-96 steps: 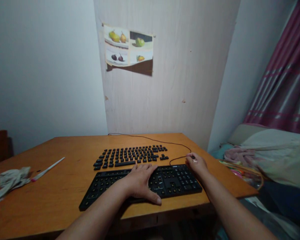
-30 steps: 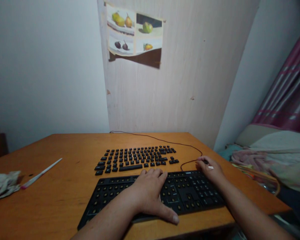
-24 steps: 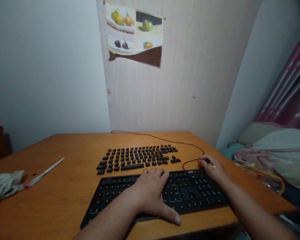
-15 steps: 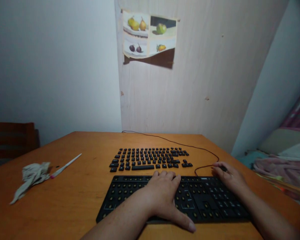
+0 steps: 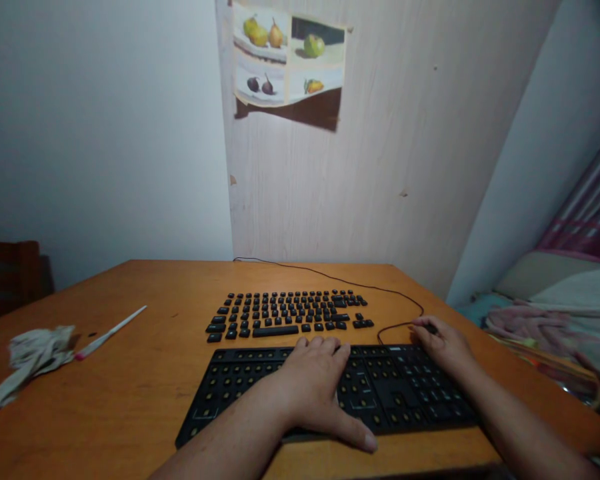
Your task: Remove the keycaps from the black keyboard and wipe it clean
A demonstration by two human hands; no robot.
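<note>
A black keyboard (image 5: 310, 360) lies in front of me, most of its keycaps off so that the key sockets show; caps remain on the number pad at its right end. Across its middle rests my left hand (image 5: 313, 387), fingers spread on the far edge and thumb out over the near edge. At the keyboard's upper right corner my right hand (image 5: 443, 343) is closed around a small black object (image 5: 431, 329), mostly hidden, whose kind I cannot make out. Beyond the keyboard, the loose black keycaps (image 5: 275, 331) are laid out in rows like a keyboard.
A thin cable (image 5: 340, 278) curves from the keyboard across the wooden table (image 5: 170, 380) to the wall. On the left lie a crumpled cloth (image 5: 40, 353) and a white brush-like stick (image 5: 115, 330) with a pink end. A chair (image 5: 10, 270) stands far left; bedding (image 5: 523, 327) is at right.
The view has shifted slightly, so everything sits a little further left in the picture. Both hands keep their places on and beside the keyboard.
</note>
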